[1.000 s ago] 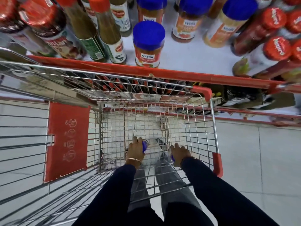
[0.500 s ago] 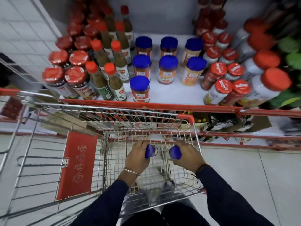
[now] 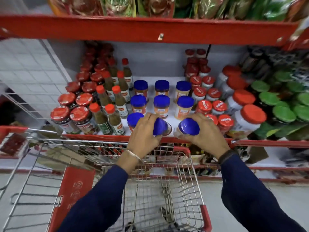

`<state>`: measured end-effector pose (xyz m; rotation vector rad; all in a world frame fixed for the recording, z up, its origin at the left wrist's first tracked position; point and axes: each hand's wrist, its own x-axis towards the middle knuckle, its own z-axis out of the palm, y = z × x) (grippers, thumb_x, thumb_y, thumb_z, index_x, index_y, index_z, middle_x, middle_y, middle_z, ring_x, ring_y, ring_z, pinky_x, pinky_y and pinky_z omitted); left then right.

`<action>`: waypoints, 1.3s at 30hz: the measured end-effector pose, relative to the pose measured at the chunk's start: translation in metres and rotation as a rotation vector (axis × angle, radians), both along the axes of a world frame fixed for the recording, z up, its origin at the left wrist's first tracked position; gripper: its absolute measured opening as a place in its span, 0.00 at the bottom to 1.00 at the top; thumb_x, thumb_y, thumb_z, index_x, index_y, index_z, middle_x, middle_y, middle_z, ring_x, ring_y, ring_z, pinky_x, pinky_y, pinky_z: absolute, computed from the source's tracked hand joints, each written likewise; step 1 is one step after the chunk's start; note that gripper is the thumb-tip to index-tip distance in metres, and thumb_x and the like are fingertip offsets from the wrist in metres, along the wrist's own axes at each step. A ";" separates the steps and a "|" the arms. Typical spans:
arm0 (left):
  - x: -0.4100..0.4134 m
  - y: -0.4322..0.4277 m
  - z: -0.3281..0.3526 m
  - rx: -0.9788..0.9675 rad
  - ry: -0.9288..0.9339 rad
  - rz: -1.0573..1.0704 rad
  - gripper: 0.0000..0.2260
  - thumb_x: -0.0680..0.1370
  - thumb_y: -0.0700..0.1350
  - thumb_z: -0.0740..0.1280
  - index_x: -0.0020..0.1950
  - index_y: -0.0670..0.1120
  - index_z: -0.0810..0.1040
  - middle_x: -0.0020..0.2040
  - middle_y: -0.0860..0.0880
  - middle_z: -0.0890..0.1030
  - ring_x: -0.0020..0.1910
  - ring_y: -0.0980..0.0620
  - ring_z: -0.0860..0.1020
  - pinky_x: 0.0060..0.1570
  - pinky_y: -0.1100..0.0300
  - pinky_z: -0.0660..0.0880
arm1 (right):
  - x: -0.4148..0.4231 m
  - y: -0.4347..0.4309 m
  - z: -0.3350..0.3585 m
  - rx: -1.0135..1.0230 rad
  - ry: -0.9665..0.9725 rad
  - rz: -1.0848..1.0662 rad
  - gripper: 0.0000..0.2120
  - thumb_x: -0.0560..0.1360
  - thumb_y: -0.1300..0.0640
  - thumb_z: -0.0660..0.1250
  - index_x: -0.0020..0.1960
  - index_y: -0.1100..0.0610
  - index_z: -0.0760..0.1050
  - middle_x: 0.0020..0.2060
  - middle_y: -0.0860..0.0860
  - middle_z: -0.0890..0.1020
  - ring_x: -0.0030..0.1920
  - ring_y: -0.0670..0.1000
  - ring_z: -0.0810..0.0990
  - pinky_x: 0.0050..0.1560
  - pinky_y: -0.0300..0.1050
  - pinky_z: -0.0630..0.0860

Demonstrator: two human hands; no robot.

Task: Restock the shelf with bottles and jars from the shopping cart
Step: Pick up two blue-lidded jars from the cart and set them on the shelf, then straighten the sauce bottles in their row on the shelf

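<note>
My left hand [image 3: 143, 131] grips a blue-lidded jar [image 3: 160, 126], tilted with its lid toward me. My right hand [image 3: 207, 133] grips a second blue-lidded jar [image 3: 189, 126], tilted the same way. Both jars hang at the red front edge of the white shelf [image 3: 168, 118], above the far end of the wire shopping cart [image 3: 167, 181]. Several matching blue-lidded jars [image 3: 161, 102] stand in rows on the shelf just behind my hands. The cart's basket below looks bare of goods.
Red-capped sauce bottles [image 3: 115, 97] and red-lidded dark jars [image 3: 78, 113] fill the shelf's left. Red-lidded white jars [image 3: 240, 101] and green-lidded jars [image 3: 282, 111] crowd the right. A red upper shelf [image 3: 150, 29] overhangs. A red panel [image 3: 75, 190] hangs on the cart's left.
Both hands have risen out of the cart's bottom, each with a jar, and moved forward to the shelf's front edge. The view has tilted up toward the shelves.
</note>
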<state>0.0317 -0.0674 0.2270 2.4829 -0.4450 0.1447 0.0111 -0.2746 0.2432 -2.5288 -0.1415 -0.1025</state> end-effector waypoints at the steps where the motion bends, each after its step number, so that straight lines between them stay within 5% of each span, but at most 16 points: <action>1: 0.010 -0.004 0.001 0.003 0.001 0.004 0.26 0.68 0.40 0.71 0.64 0.46 0.67 0.60 0.44 0.73 0.58 0.44 0.72 0.54 0.52 0.71 | 0.008 -0.002 0.000 0.000 -0.006 -0.002 0.29 0.64 0.49 0.76 0.62 0.53 0.71 0.59 0.50 0.77 0.56 0.52 0.76 0.51 0.41 0.69; 9: 0.064 -0.027 -0.017 0.142 0.105 -0.064 0.25 0.66 0.38 0.71 0.60 0.45 0.67 0.57 0.41 0.74 0.55 0.40 0.73 0.50 0.46 0.76 | 0.058 -0.009 -0.015 -0.064 0.128 0.048 0.26 0.65 0.59 0.74 0.61 0.57 0.73 0.60 0.57 0.77 0.56 0.59 0.77 0.54 0.58 0.77; 17: 0.074 -0.028 -0.026 0.394 0.106 -0.106 0.24 0.68 0.48 0.69 0.62 0.48 0.66 0.60 0.43 0.75 0.55 0.39 0.75 0.49 0.44 0.76 | 0.074 -0.009 -0.024 -0.148 0.217 0.117 0.22 0.67 0.54 0.73 0.59 0.57 0.74 0.57 0.56 0.79 0.53 0.57 0.78 0.52 0.57 0.78; 24: 0.068 -0.026 -0.035 0.379 0.117 -0.099 0.29 0.69 0.42 0.70 0.68 0.48 0.64 0.66 0.43 0.71 0.60 0.40 0.73 0.54 0.44 0.76 | 0.069 -0.005 -0.027 -0.219 0.229 0.068 0.26 0.68 0.54 0.72 0.64 0.55 0.70 0.62 0.55 0.75 0.58 0.58 0.77 0.55 0.56 0.76; 31: 0.033 0.006 -0.024 0.036 -0.067 -0.099 0.20 0.75 0.44 0.66 0.66 0.45 0.68 0.67 0.46 0.72 0.63 0.47 0.72 0.60 0.50 0.74 | 0.040 0.025 -0.018 -0.056 0.139 -0.015 0.32 0.71 0.55 0.68 0.72 0.58 0.61 0.73 0.55 0.66 0.69 0.56 0.68 0.67 0.54 0.70; 35: 0.011 0.054 -0.015 -0.139 -0.219 -0.046 0.13 0.77 0.47 0.63 0.60 0.46 0.73 0.60 0.47 0.77 0.59 0.50 0.75 0.57 0.51 0.74 | 0.014 0.082 0.003 0.239 -0.005 0.058 0.25 0.72 0.54 0.69 0.67 0.54 0.70 0.64 0.51 0.75 0.61 0.50 0.74 0.58 0.40 0.70; 39: 0.009 0.109 -0.005 -0.309 -0.321 0.115 0.10 0.76 0.41 0.64 0.57 0.42 0.74 0.57 0.45 0.77 0.59 0.51 0.74 0.59 0.63 0.69 | 0.018 0.138 0.006 0.393 0.029 0.174 0.20 0.73 0.55 0.69 0.65 0.54 0.72 0.62 0.50 0.75 0.60 0.45 0.73 0.60 0.42 0.72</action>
